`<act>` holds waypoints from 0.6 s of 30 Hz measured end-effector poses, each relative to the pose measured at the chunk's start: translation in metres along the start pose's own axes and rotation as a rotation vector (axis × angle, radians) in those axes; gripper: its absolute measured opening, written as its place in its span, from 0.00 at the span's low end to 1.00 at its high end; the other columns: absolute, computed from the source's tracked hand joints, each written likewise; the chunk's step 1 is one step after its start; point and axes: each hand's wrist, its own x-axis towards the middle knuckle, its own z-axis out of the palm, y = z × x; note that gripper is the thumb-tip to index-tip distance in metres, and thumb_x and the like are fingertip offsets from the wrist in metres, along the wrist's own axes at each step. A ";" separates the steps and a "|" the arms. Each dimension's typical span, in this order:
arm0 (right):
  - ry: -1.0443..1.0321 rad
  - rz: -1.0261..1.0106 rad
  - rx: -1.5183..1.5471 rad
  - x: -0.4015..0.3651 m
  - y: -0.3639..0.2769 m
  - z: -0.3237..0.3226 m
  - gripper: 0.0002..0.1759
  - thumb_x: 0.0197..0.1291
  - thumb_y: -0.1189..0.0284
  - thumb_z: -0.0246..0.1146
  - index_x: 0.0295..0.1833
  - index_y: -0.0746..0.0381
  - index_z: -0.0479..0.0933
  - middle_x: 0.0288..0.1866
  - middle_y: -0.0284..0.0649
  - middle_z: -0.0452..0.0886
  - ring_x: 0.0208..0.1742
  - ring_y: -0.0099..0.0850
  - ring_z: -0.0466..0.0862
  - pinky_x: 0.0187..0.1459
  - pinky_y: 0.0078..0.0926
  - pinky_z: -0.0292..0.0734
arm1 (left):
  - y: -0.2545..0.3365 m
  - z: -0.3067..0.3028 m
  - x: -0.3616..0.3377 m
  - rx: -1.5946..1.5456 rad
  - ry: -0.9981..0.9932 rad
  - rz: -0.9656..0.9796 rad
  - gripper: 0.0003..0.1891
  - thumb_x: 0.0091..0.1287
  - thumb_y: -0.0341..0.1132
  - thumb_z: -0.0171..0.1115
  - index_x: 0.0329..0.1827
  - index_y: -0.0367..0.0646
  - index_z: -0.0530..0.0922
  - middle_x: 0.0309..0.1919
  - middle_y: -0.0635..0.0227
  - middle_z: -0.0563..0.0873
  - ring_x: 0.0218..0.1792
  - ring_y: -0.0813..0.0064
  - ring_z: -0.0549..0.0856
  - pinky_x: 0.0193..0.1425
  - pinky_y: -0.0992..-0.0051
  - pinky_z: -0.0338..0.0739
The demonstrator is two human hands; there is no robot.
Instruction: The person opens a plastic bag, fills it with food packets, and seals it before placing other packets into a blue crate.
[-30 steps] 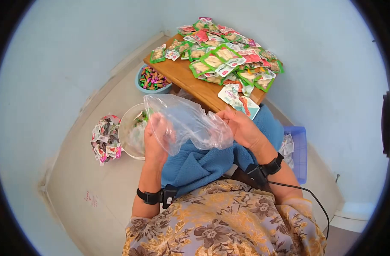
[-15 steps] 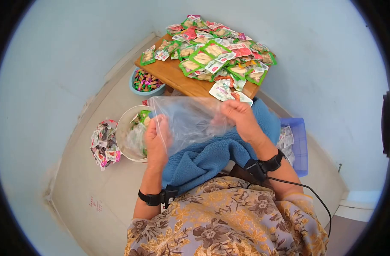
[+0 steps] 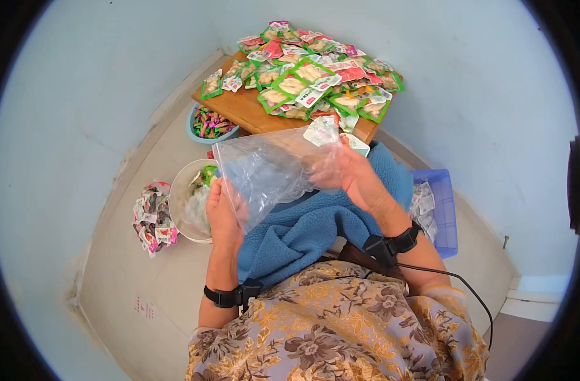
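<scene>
A clear plastic bag (image 3: 264,171) is stretched between my two hands above the blue fleece cloth (image 3: 296,232) on my lap. My left hand (image 3: 225,206) is closed on the bag's left edge. On the other side, my right hand (image 3: 347,171) grips the bag's right end, its fingers partly seen through the film. Nothing can be made out inside the bag. Just beyond my right hand, white packets (image 3: 322,131) lie at the near edge of the wooden table (image 3: 245,111).
Many green-edged food packets (image 3: 309,71) are piled on the table. A blue basin (image 3: 210,124) of small wrapped items, a white bucket (image 3: 189,203), a heap of dark packets (image 3: 153,219) and a blue-purple basket (image 3: 445,216) stand around me.
My left hand has moved slightly left and down with the bag's edge. The bag is spread a little wider and its right end is bunched around my right hand's fingers.
</scene>
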 end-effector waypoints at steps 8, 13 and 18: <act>0.057 0.070 -0.197 0.002 0.011 -0.003 0.10 0.69 0.70 0.62 0.49 0.65 0.76 0.33 0.36 0.83 0.29 0.24 0.84 0.30 0.20 0.79 | -0.007 -0.007 0.007 -0.103 0.023 0.045 0.08 0.79 0.41 0.53 0.40 0.50 0.71 0.18 0.84 0.62 0.15 0.90 0.60 0.14 0.84 0.52; 0.121 0.035 -0.304 0.002 0.001 -0.017 0.08 0.70 0.70 0.61 0.44 0.64 0.77 0.26 0.31 0.79 0.21 0.19 0.77 0.23 0.18 0.74 | -0.004 -0.016 0.010 -0.024 0.117 0.151 0.07 0.78 0.40 0.55 0.42 0.48 0.72 0.18 0.84 0.64 0.15 0.90 0.61 0.15 0.85 0.53; 0.099 -0.007 -0.363 0.003 0.005 -0.023 0.10 0.71 0.66 0.61 0.43 0.63 0.77 0.26 0.32 0.79 0.23 0.20 0.77 0.26 0.18 0.75 | -0.001 -0.014 0.007 0.043 0.110 0.163 0.06 0.78 0.39 0.55 0.43 0.48 0.73 0.19 0.84 0.66 0.15 0.92 0.63 0.15 0.86 0.53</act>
